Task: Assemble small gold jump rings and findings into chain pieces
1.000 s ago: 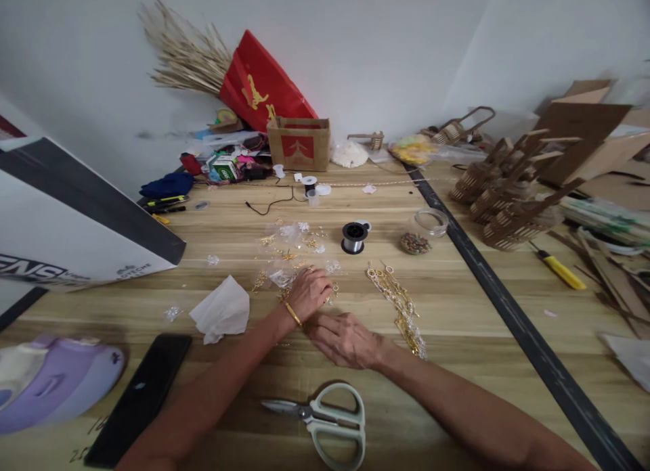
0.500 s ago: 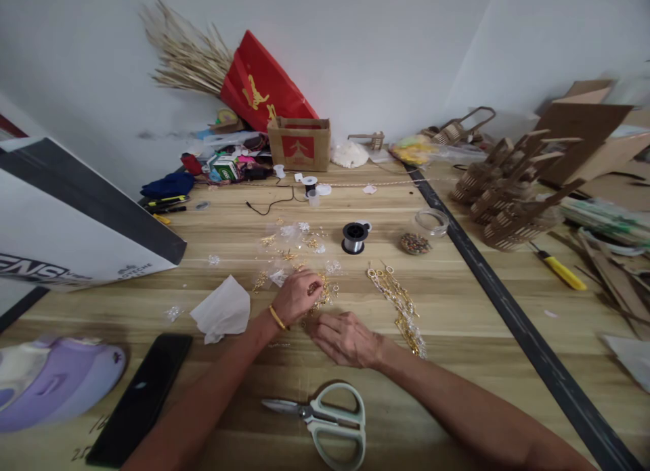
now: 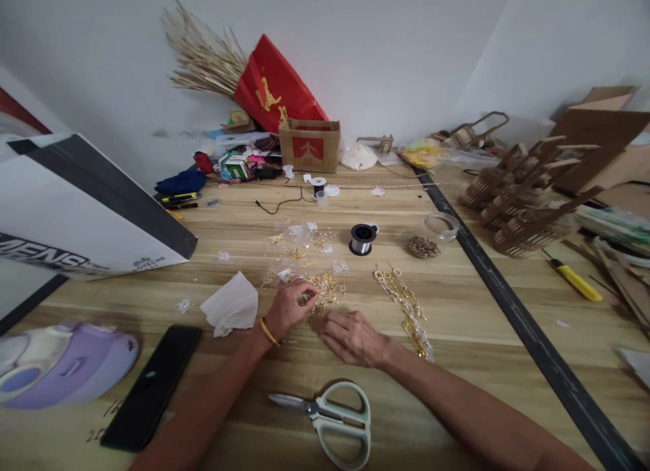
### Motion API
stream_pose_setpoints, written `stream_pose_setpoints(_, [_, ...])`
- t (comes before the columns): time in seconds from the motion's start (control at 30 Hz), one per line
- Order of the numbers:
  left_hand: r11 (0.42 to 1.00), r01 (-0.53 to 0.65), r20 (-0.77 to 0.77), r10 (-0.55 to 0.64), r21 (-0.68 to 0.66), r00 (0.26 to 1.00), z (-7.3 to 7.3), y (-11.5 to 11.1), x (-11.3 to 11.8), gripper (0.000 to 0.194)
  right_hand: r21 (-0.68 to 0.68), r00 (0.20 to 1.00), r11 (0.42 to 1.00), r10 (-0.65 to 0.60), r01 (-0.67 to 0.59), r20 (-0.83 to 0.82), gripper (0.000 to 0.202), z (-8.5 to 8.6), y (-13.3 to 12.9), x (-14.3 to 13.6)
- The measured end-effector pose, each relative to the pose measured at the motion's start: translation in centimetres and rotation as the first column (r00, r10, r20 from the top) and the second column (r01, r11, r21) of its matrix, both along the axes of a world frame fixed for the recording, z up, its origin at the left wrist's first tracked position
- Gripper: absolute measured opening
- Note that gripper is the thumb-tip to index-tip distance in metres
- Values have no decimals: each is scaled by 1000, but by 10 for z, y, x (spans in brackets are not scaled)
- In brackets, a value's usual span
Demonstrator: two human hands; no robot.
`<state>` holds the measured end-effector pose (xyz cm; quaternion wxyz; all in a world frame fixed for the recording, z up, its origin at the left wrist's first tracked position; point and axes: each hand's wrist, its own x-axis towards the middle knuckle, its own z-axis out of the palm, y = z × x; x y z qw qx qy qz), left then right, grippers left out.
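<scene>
Pale wall (image 3: 396,45) behind, wood-grain table (image 3: 482,322) under both hands. White-and-black carton (image 3: 112,214) well off to the left of the grip. Wooden baskets (image 3: 523,200) well to the right, beyond the dark strip (image 3: 512,308). Red bag (image 3: 277,85) leans at the wall, far beyond the hands. Purple device (image 3: 81,366) at far left, phone (image 3: 152,386) beside the left forearm. Scissors (image 3: 313,411) on the near side of the right hand, handles toward the right.

Left hand (image 3: 289,307): fingers curled in at the near left edge of the bead heap; can't tell if anything's pinched. Right hand (image 3: 354,339): low at the table, fingers bent together, tips toward the left hand, the two hands apart. Contents hidden, can't tell.

White paper (image 3: 231,305) just left of the left hand. Gold and silver strands (image 3: 406,305) just right of the right hand. Bead heap (image 3: 328,288) right by the left fingertips, just beyond the right hand. Wire spool (image 3: 362,239) beyond that. Gold bracelet (image 3: 269,331) on the left wrist.
</scene>
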<state>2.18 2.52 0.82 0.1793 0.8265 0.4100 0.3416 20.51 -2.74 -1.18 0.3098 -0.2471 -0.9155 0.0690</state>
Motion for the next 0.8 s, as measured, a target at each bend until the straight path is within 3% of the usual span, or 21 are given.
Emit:
stream_pose_setpoints(0.17, [993,-48,57,54,-107,997,0,-5,-1,7,-130,995,991,-8,-6,-101,9,-1,3,0])
stream_pose_setpoints(0.33, [980,-64,128,89,-187,988,-1,-7,-1,5,-298,966,955,-95,20,-241,9,3,5,1])
stream_pose_setpoints(0.6, [979,-40,129,67,-201,989,-4,-8,0,6,-495,884,864,-302,95,-356,11,2,9,0])
stream_pose_setpoints(0.8, [984,-34,126,57,-175,990,-3,-7,1,8,-568,861,818,-353,94,-367,11,1,10,-1])
